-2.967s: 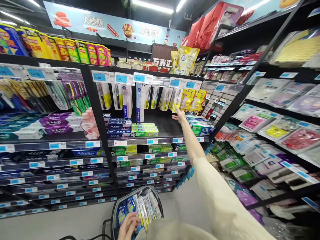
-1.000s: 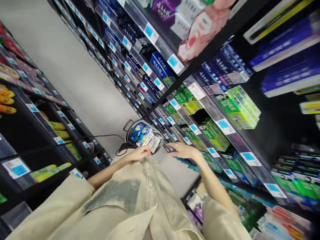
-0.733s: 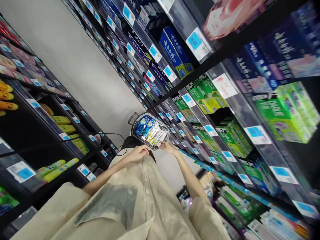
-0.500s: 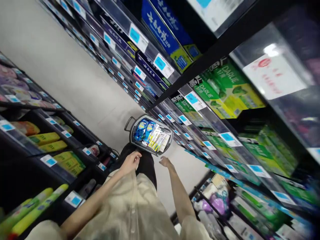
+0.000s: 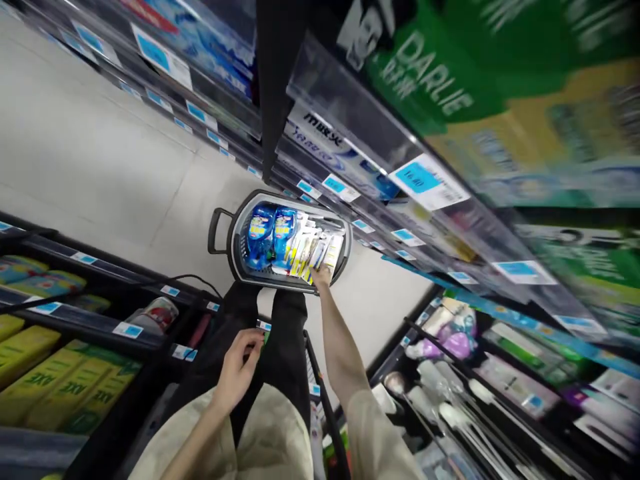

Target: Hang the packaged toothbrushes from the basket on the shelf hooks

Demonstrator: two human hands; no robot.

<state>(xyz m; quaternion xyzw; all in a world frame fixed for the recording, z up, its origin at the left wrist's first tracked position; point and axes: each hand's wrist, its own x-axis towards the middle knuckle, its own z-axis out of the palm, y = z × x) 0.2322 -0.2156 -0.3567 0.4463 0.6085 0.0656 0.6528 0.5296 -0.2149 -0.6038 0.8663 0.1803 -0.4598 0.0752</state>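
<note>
A grey shopping basket [image 5: 290, 285] with a dark rim and a handle on its left stands on the floor in front of my feet. Inside it, two blue bottle-shaped packs [image 5: 260, 233] lie on the left, beside several slim white-and-yellow packs [image 5: 306, 250] on the right. My right hand [image 5: 321, 275] reaches over the near rim to the slim packs. Its fingertips are at their lower ends, too small and blurred to show a grip. My left hand [image 5: 241, 367] hangs before my thighs with loosely curled fingers, thumb apart, and nothing visible in it.
Shelves of green Darlie boxes [image 5: 435, 87] and other cartons rise close on the right. The left shelf holds yellow AXE boxes [image 5: 55, 387]. Long-handled utensils [image 5: 465, 420] hang at lower right. Pale floor [image 5: 125, 160] runs along the aisle at upper left.
My right hand has moved forward from outside the basket to the slim packs inside it. My left hand is now lower in view. The view has turned and the basket looks larger.
</note>
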